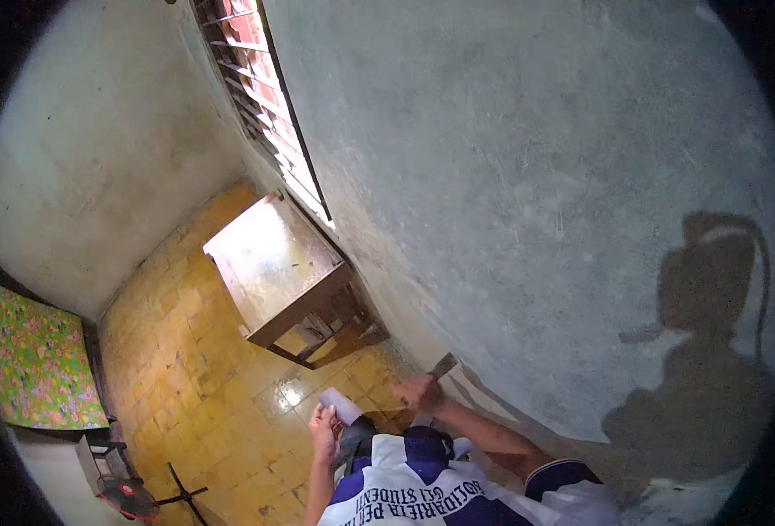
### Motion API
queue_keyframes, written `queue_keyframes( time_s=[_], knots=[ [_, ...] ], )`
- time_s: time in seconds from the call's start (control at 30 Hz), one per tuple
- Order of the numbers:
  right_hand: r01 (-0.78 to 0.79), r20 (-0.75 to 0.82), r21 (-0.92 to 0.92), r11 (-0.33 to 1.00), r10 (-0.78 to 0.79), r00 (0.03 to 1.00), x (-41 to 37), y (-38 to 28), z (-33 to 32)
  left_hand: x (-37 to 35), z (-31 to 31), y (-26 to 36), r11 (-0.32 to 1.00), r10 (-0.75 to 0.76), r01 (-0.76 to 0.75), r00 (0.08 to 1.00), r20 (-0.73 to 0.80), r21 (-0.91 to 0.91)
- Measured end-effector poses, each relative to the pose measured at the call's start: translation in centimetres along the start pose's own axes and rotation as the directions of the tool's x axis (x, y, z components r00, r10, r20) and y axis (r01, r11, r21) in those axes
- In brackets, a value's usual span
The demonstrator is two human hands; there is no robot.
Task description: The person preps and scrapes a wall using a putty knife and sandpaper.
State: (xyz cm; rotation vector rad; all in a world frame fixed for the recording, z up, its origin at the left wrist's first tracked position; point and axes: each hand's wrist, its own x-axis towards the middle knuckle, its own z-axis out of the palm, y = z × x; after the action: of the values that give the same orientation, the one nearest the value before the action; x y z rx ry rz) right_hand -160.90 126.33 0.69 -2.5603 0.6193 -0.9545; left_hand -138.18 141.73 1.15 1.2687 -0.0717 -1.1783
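My right hand (pixel 419 393) is closed around the handle of a flat-bladed scraper (pixel 444 364). Its blade touches the grey plastered wall (pixel 527 175) low down, near the floor. My left hand (pixel 323 430) is raised in front of my white and blue shirt (pixel 422 491) and grips a small white piece (pixel 341 404), perhaps paper or cloth. The two hands are about a hand's width apart.
A wooden table (pixel 273 267) stands against the wall under a louvred window (pixel 260 88). The floor is yellow tile (pixel 186 368). A flower-patterned mattress (pixel 37 364) lies at the left, with a standing fan (pixel 129 497) below it. My shadow (pixel 711 351) falls on the wall at right.
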Motion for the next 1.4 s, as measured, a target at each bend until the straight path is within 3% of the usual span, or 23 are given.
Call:
queue_keyframes(
  time_s=[0.07, 0.1, 0.17, 0.27, 0.37, 0.47, 0.57, 0.77, 0.97, 1.07, 1.17, 1.27, 1.37, 1.4],
  knots=[
    [-0.073, 0.012, 0.023, 0.997, 0.072, 0.997, -0.9, 2.7, 1.5, -0.2, -0.3, -0.7, 1.000, -0.003, 0.004, 1.000, 0.020, -0.028],
    [-0.092, 0.026, -0.007, 0.996, 0.092, 0.995, -0.8, 3.2, 2.1, -1.0, 0.8, -0.5, 1.000, -0.022, 0.022, 0.997, -0.071, 0.001],
    [-0.139, 0.055, -0.053, 0.989, 0.142, 0.988, -1.2, 2.7, 4.0, -1.2, -0.5, -1.3, 1.000, 0.019, -0.019, 0.999, -0.032, -0.002],
    [-0.409, 0.175, -0.034, 0.912, 0.409, 0.896, -1.9, 1.1, 3.7, -1.8, -0.5, -1.0, 1.000, 0.018, -0.019, 0.997, -0.069, -0.011],
    [-0.430, 0.073, 0.106, 0.897, 0.424, 0.903, -4.4, 0.4, 3.8, -1.6, -1.0, -1.0, 1.000, 0.009, -0.011, 0.996, -0.086, -0.025],
    [-0.447, 0.137, -0.041, 0.893, 0.449, 0.883, -8.4, -0.1, 3.5, -0.8, -1.4, -0.3, 0.999, -0.019, 0.018, 0.999, -0.030, -0.047],
    [-0.655, 0.137, -0.053, 0.754, 0.655, 0.743, -10.2, -1.9, 4.0, 0.9, -2.1, 1.4, 0.998, -0.063, 0.063, 0.998, 0.025, -0.002],
    [-0.763, 0.128, 0.203, 0.614, 0.756, 0.642, -8.8, -6.9, 4.8, 4.9, -3.9, 4.8, 0.991, -0.063, 0.043, 0.986, 0.155, 0.130],
    [-0.753, 0.136, 0.206, 0.625, 0.744, 0.654, -6.6, -9.7, 8.3, 8.9, -7.3, 7.3, 0.988, -0.082, 0.042, 0.960, 0.268, 0.149],
    [-0.860, 0.129, 0.337, 0.383, 0.886, 0.445, -4.2, -12.6, 8.2, 9.9, -8.4, 8.9, 0.981, -0.108, 0.050, 0.945, 0.308, 0.189],
    [-0.972, 0.384, 0.104, 0.213, 0.892, 0.236, -3.5, -13.0, 8.7, 10.3, -8.8, 10.0, 0.972, -0.131, 0.065, 0.948, 0.290, 0.225],
    [-0.874, 0.117, 0.158, 0.459, 0.870, 0.478, -3.1, -16.1, 9.0, 11.5, -10.0, 10.4, 0.964, -0.165, 0.080, 0.928, 0.334, 0.254],
    [-0.799, -0.154, 0.324, 0.506, 0.862, 0.483, -3.9, -17.0, 11.9, 13.1, -11.6, 10.5, 0.961, -0.202, 0.107, 0.900, 0.386, 0.254],
    [-0.804, -0.154, 0.254, 0.538, 0.843, 0.516, -4.8, -16.9, 12.9, 13.7, -12.1, 10.4, 0.962, -0.215, 0.116, 0.883, 0.417, 0.249]
  ],
)
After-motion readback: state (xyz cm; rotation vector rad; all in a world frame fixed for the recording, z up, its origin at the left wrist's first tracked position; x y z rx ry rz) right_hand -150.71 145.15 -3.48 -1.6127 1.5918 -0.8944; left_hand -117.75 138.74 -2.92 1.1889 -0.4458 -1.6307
